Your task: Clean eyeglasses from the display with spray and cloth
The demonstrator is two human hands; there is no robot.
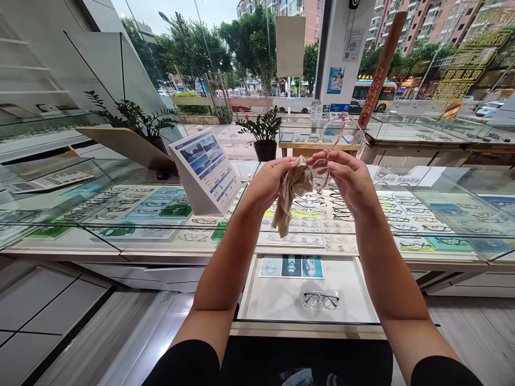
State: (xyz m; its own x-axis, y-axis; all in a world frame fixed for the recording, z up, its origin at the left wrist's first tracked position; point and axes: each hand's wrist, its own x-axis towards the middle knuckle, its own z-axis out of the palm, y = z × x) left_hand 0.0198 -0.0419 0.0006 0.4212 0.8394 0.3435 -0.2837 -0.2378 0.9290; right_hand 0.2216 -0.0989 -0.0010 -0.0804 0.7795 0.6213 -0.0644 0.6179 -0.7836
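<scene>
My left hand (pixel 269 181) is closed on a crumpled beige cleaning cloth (pixel 290 198), which hangs down below the fingers. Pinched in my right hand (pixel 356 179) is a pair of eyeglasses (pixel 332 146) with thin pinkish frames and clear lenses. They are raised above the glass display counter and turned on end. One lens stands above the fingers, and the lower part sits between the two hands next to the cloth. Whether the cloth touches the lower lens is hard to make out. My fingers hide part of the frame.
Under my forearms a white drawer (pixel 273 303) stands open, with dark-rimmed glasses in a plastic bag (pixel 322 301) and a photo card (pixel 292 266) inside. The glass counter (pixel 225 241) shows rows of eyeglasses. A tented sign (pixel 209 171) and potted plant (pixel 265 134) stand beyond.
</scene>
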